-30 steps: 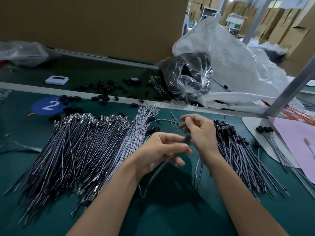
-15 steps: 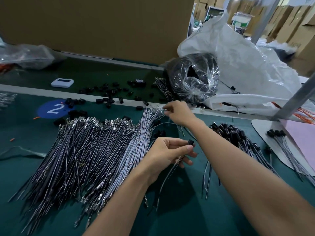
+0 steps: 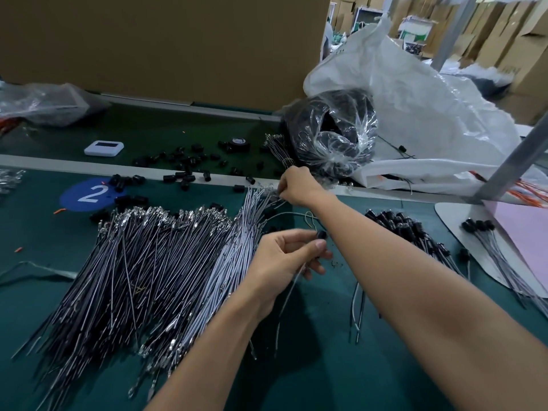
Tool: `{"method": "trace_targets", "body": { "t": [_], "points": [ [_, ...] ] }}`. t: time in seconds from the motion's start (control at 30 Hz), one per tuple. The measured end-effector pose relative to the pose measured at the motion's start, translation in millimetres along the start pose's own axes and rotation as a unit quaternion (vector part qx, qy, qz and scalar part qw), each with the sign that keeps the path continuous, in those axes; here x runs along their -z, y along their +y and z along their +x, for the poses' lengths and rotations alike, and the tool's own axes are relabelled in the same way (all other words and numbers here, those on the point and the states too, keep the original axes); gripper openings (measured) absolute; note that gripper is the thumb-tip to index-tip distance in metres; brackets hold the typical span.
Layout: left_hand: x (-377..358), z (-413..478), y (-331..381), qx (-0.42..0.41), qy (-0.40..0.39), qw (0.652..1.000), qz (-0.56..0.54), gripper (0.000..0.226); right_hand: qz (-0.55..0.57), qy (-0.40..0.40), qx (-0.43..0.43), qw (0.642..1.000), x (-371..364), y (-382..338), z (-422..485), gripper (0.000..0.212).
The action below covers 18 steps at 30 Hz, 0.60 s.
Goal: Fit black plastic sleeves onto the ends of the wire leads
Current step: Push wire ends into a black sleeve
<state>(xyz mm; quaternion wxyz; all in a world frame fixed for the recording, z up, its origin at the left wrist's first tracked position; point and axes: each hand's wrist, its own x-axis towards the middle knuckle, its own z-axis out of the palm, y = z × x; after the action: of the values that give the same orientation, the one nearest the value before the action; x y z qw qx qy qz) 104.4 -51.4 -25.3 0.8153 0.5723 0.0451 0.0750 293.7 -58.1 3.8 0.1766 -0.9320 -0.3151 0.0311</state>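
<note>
A large heap of bare wire leads (image 3: pixel 148 262) with metal terminals lies fanned across the green mat at the left. My left hand (image 3: pixel 284 256) pinches a thin wire lead (image 3: pixel 286 307) that carries a black plastic sleeve (image 3: pixel 321 234) at its top end. My right hand (image 3: pixel 296 185) reaches across to the far tip of the pale grey leads (image 3: pixel 255 209) and pinches at their terminal ends. Loose black sleeves (image 3: pixel 181 164) are scattered along the mat's far edge. Sleeved leads (image 3: pixel 415 232) lie in a pile at the right.
A clear bag of black parts (image 3: pixel 332 134) and a big white plastic bag (image 3: pixel 430 108) stand behind. A white device (image 3: pixel 103 148) and a roll of tape (image 3: pixel 238 143) lie on the far strip. A metal post (image 3: pixel 510 164) slants at right, near a white tray (image 3: pixel 462 223).
My right hand left my left hand and reached forward to the far ends of the pale grey leads. My left hand kept its grip on the sleeved lead.
</note>
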Motion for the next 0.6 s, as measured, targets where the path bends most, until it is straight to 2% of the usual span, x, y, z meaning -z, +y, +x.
{"method": "trace_targets", "body": {
  "t": [0.2, 0.3, 0.4, 0.47, 0.6],
  "points": [
    [-2.4, 1.0, 2.4, -0.079, 0.075, 0.994, -0.031, 0.018, 0.064, 0.099, -0.016, 0.993, 17.8, 18.1, -22.3, 0.013],
    [0.2, 1.6, 1.5, -0.086, 0.104, 0.99, -0.037, 0.016, 0.235, 0.131, 0.008, 0.963, 37.0, 23.4, -61.4, 0.007],
    [-0.3, 2.8, 0.1, -0.093, 0.119, 0.988, -0.027, 0.013, 0.338, 0.136, 0.086, 0.927, 45.6, 24.8, -118.9, 0.018],
    [-2.9, 2.7, 0.0, -0.097, 0.116, 0.988, -0.021, 0.013, 0.354, 0.129, 0.104, 0.92, 42.2, 23.4, -146.6, 0.018],
    [-4.5, 0.9, 0.2, -0.102, 0.089, 0.991, -0.004, 0.013, 0.343, 0.128, 0.086, 0.927, 34.4, 24.5, -163.0, 0.015]
  ]
}}
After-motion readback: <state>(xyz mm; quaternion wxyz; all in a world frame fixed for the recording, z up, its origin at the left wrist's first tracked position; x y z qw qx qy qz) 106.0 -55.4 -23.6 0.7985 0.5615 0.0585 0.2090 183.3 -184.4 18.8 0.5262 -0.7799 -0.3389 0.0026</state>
